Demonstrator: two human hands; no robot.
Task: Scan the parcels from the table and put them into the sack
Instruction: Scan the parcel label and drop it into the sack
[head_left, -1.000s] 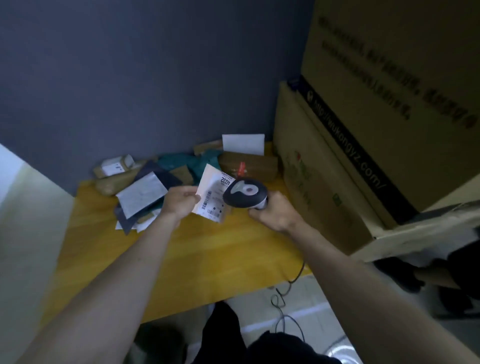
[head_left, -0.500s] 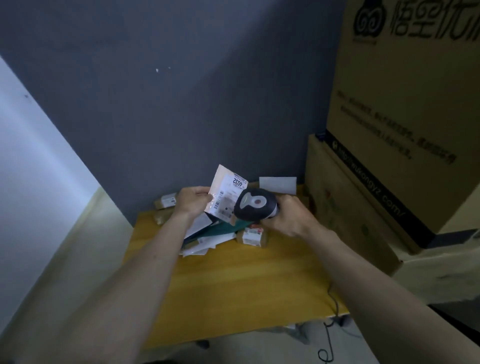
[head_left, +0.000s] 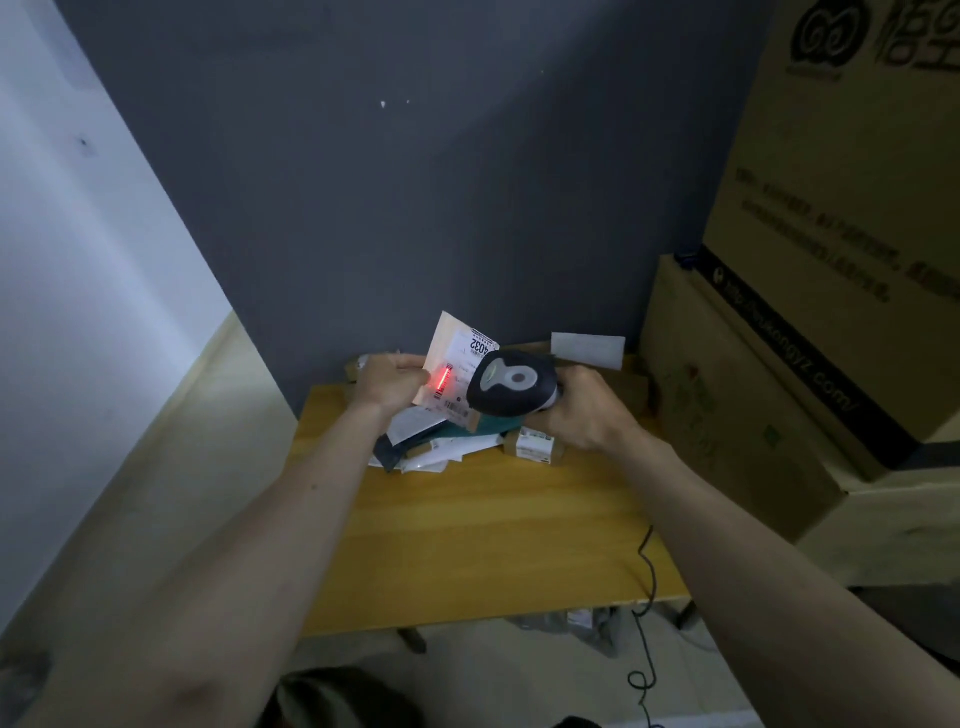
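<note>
Scanner (head_left: 511, 383) gripped in my right hand (head_left: 584, 410), red beam on parcel (head_left: 457, 374) label; left hand (head_left: 387, 384) pinches parcel's 9 o'clock edge, above table (head_left: 483, 525) pile. Risk: parcel tilts, beam misses barcode, no read. Sack not in view.

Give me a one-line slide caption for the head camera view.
Left hand holds a labelled parcel while the right hand aims the scanner, red light on its barcode.

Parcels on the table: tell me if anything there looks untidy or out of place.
The parcels lie in a loose, overlapping heap at the table's far edge, some askew. One small box sits apart. Nothing looks damaged.
</note>
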